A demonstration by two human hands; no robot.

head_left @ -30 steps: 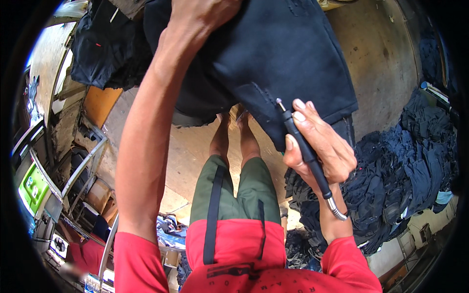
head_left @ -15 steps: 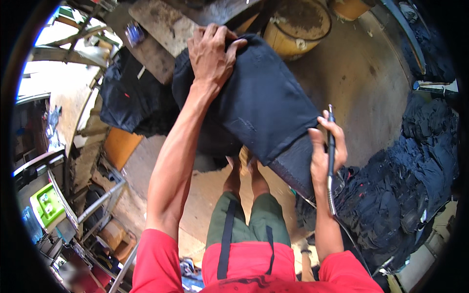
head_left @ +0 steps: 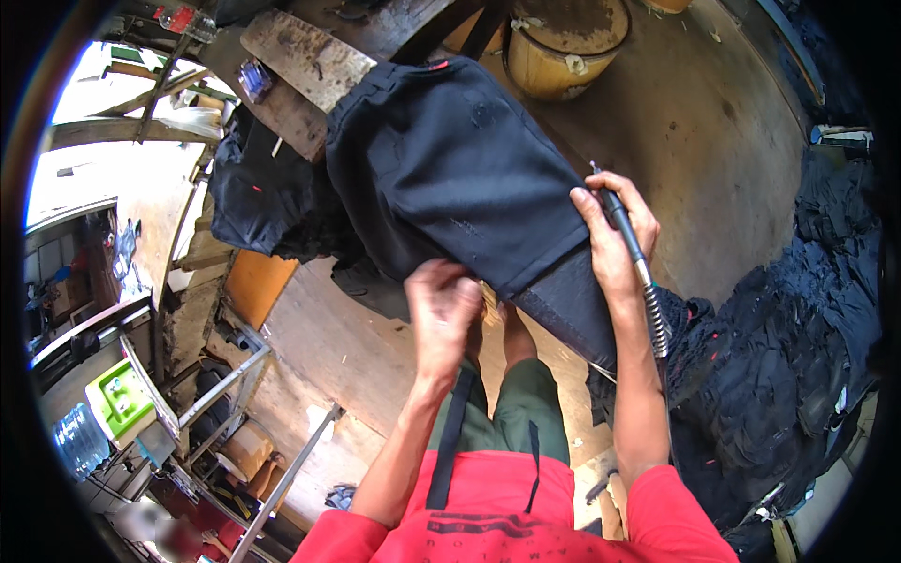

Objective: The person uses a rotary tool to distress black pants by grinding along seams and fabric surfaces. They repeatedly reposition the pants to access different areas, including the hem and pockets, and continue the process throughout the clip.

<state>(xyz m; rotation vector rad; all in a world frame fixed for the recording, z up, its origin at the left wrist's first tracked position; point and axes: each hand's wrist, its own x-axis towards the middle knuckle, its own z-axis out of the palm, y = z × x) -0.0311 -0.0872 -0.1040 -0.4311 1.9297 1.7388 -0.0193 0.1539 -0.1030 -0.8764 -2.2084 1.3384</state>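
Black shorts (head_left: 460,159) with a gathered elastic waistband at the far left are stretched over a board. The board's dark, worn end (head_left: 577,314) sticks out at the near right. Frayed, scuffed patches show on the cloth. My right hand (head_left: 619,235) is wrapped round a black pen-shaped rotary tool (head_left: 615,208) with a spring sleeve and cable; its thin metal tip points up and away, off the cloth. The thumb lies by the shorts' right edge. My left hand (head_left: 439,319) is at the near edge of the shorts, its curled fingers smeared by motion.
A big heap of dark garments (head_left: 770,375) lies on the right. More black cloth (head_left: 267,188) hangs at the left beside a wooden plank (head_left: 305,61). A yellow drum (head_left: 563,56) stands at the back. Metal rails (head_left: 225,385) and a person (head_left: 178,525) are at the lower left.
My left hand has let go of the waistband end and moved down to the near edge of the shorts. My right hand has shifted slightly up and left, tilting the rotary tool left.
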